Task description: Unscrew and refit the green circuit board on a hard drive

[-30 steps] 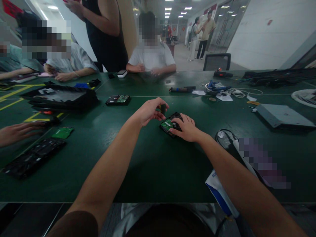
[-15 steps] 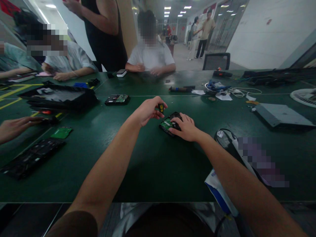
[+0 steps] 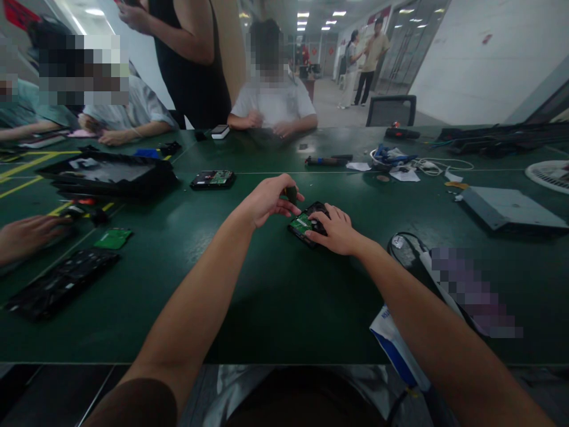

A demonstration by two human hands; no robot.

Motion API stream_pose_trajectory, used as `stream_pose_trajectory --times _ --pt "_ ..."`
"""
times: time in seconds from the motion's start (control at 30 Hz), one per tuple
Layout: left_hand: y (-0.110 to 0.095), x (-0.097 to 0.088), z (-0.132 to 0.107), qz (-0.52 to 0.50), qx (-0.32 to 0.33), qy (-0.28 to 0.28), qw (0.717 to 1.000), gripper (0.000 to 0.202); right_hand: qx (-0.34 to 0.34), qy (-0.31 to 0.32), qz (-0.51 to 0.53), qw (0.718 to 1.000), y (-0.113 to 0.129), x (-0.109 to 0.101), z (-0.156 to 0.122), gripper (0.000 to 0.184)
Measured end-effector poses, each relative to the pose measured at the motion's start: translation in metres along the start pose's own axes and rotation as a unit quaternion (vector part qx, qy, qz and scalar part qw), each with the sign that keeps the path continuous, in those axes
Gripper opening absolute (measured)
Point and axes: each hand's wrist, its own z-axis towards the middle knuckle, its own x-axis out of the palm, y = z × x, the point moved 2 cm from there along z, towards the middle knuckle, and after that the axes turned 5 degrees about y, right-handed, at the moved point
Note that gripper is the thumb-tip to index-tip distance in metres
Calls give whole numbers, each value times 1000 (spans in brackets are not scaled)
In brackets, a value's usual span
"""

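Note:
My left hand is closed around the short dark handle of what looks like a screwdriver; its shaft and tip cannot be made out. Just right of it, a hard drive with a green circuit board facing up lies flat on the table. Over the drive's right part rests my right hand, thumb at the near side and fingers across the top, holding it in place. That hand hides much of the drive's right half.
Another hard drive lies farther left on the green table. A black tray, a loose green board and a black casing sit left, near a co-worker's hand. Right are a metal box and cables.
My left hand has turned the tool slightly, so the yellow marks on its handle no longer show. My right hand stays on the drive. The co-worker's hand at left has shifted slightly.

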Motion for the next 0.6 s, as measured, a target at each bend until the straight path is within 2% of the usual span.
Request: stream_pose_trajectory --times 0.17,0.4,0.6 --pt "0 -1 0 8 6 -14 1000 27 3 -1 4 1000 0 -1 -1 68" --pt "1 2 0 -33 -14 10 999 28 -2 -10 -2 1000 0 0 0 67" --pt "0 -1 -1 -26 -11 -18 999 29 -1 -7 -4 1000 0 0 0 67"
